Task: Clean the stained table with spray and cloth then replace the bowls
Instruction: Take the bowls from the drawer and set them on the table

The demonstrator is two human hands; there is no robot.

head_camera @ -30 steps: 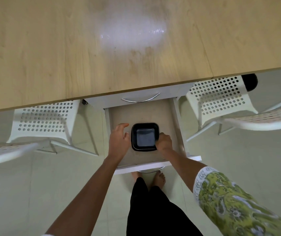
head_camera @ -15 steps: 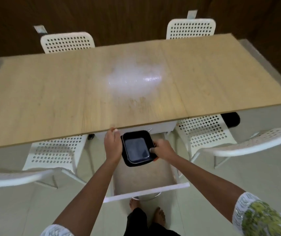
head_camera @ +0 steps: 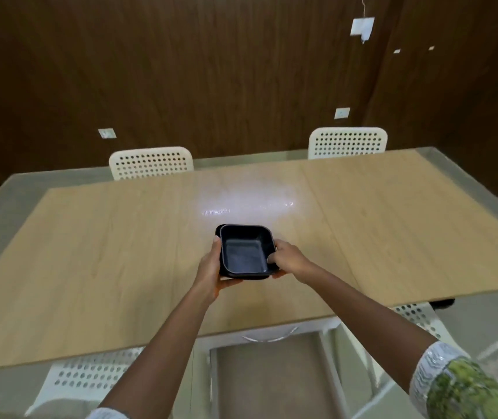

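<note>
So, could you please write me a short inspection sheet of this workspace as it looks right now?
Surface: wooden table, with a pale glossy patch near its middle; wet or just glare, cannot tell.
Job's things: black bowls, nested, held over the table; no spray or cloth seen.
Clutter: nothing seen on the table.
Grippers: left hand grips the bowls' left side, right hand grips their right side.
Cables: a thin wire hangs on the wall above a white box.
Surroundings: drawer open under the near table edge; white perforated chairs on the far and near sides; dark wood wall behind.
</note>
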